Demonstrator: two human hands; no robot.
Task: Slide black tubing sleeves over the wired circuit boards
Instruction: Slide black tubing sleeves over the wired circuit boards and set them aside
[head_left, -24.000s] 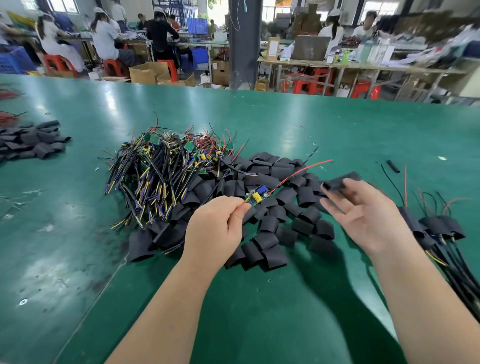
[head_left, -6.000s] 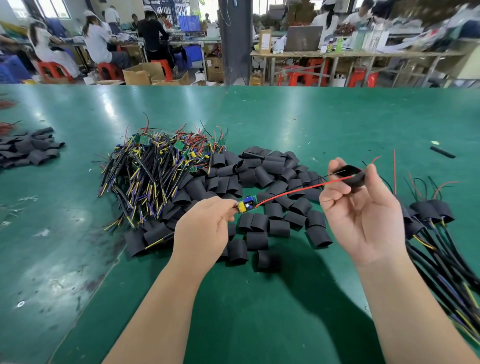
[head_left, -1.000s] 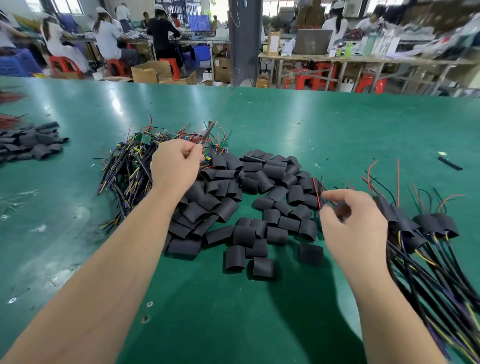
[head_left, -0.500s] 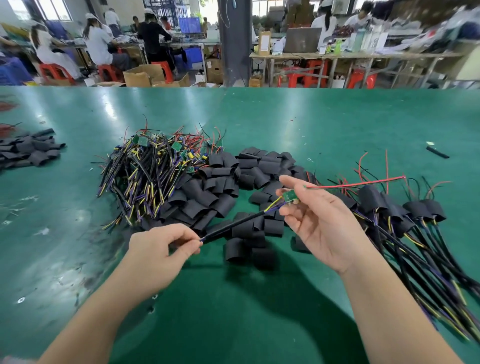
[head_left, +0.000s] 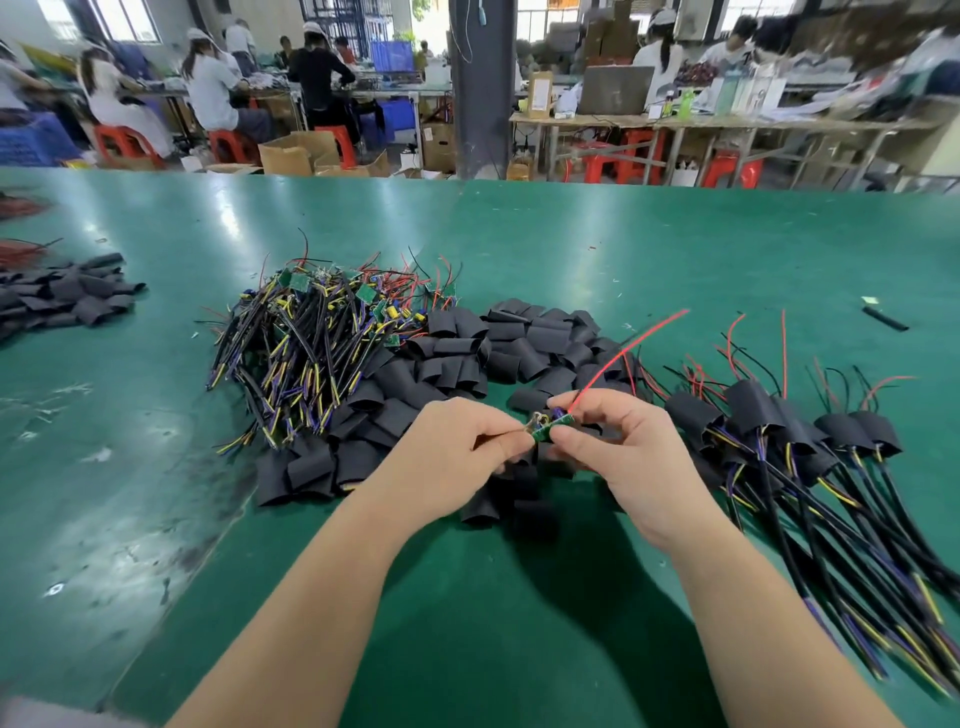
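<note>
Both hands meet at a small green circuit board (head_left: 546, 429) above the middle of the green table (head_left: 675, 249). My left hand (head_left: 457, 460) pinches its left end, my right hand (head_left: 631, 457) pinches its right end. A red wire (head_left: 631, 345) runs up and right from the board. Loose black tubing sleeves (head_left: 519, 345) lie heaped behind and under my hands. A pile of bare wired boards (head_left: 311, 343) lies to the left. Boards with sleeves on them (head_left: 779, 431) lie to the right, cables trailing toward me.
A second heap of black sleeves (head_left: 67, 296) sits at the far left, with red wires behind it. One stray sleeve piece (head_left: 884, 318) lies at the far right. Beyond the table's far edge, people sit at other benches among red stools and cardboard boxes.
My left hand slid along the cable from the lower left up to the board, so both hands now pinch it close together. The board sits nearer me and lower.
</note>
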